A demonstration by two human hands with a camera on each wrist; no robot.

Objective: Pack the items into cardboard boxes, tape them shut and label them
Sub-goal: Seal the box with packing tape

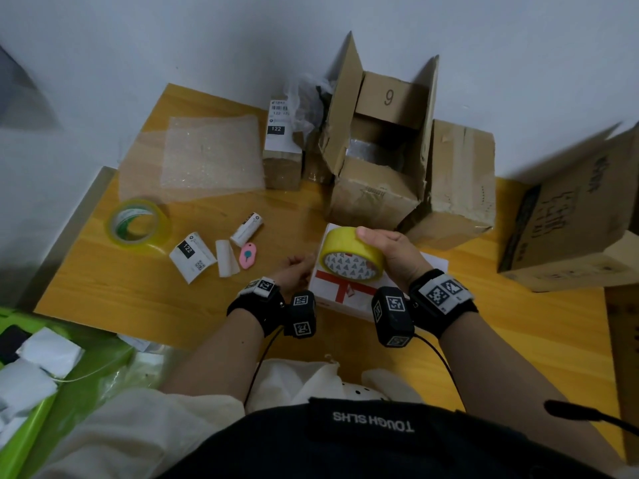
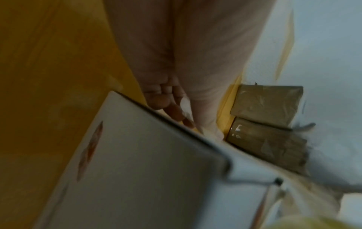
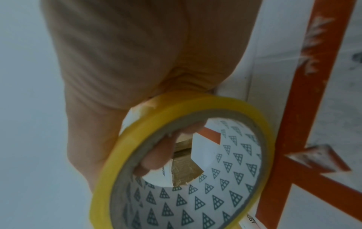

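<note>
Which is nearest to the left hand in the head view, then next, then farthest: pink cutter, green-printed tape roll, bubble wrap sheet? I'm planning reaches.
From the left hand:
1. Pink cutter, just to its left.
2. Green-printed tape roll, farther left.
3. Bubble wrap sheet, at the table's far left.

Black wrist straps with white coded tags, black camera pods, thin black cables, cream sleeve

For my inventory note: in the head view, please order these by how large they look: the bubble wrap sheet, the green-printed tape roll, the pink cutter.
1. bubble wrap sheet
2. green-printed tape roll
3. pink cutter

All lie on the table, so the order seems reliable.
</note>
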